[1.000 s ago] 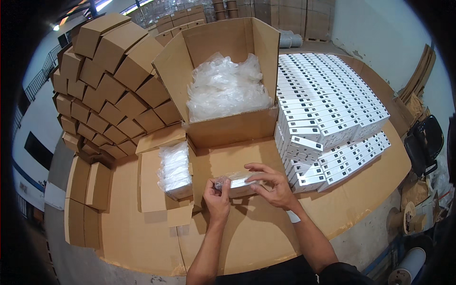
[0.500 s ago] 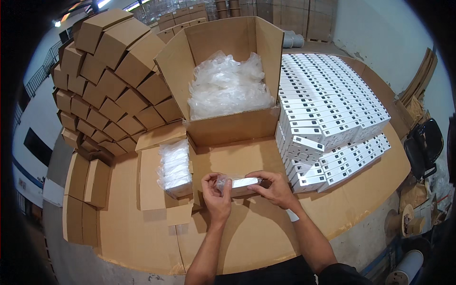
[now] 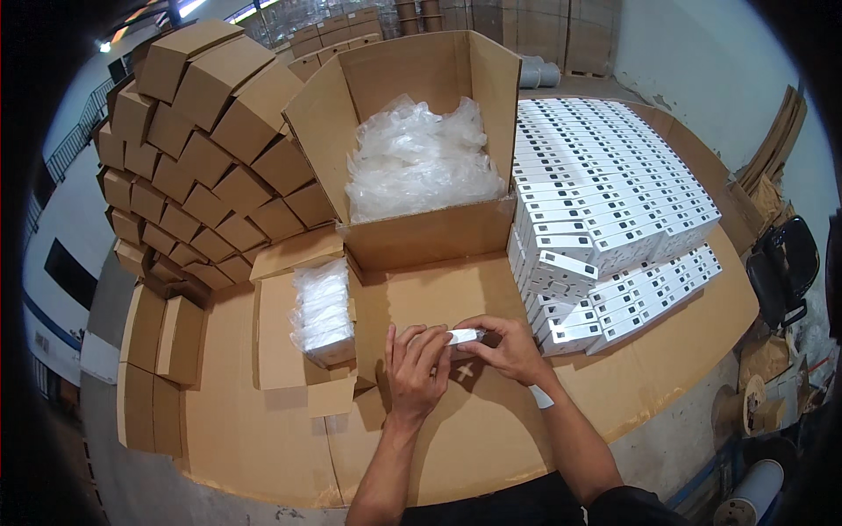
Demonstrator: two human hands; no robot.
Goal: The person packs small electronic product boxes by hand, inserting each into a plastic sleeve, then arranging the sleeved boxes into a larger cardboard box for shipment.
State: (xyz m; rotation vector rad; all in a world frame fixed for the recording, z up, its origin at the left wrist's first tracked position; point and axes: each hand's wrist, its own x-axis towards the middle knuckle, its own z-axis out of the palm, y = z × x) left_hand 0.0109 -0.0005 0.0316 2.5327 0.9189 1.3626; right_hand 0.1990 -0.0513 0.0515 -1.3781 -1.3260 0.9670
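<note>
Both hands now closed in on the small white box [image 3: 462, 336]: left hand [image 3: 417, 359] has slid over its left end, fingers curled on it; right hand [image 3: 509, 348] pinches the right end. Looks like bagging or closing is in hand. Box sits low over the cardboard table [image 3: 263, 438], between the bagged stack [image 3: 323, 311] and the white box pile [image 3: 605, 219]. Free room only toward the near edge.

A big table covered with flat brown cardboard sheets [image 3: 263, 438] holds everything. At the back stands a large open brown cardboard box [image 3: 421, 237] full of clear plastic bags. To its right sits a wide stack of small white boxes [image 3: 605, 202], many layers high. To its left rises a tall pile of closed small brown cardboard boxes [image 3: 193, 167]. Near the middle left is a small open brown box with white wrapped packs inside [image 3: 323, 311]. A few folded flat brown boxes [image 3: 158, 342] lie on the left edge.
</note>
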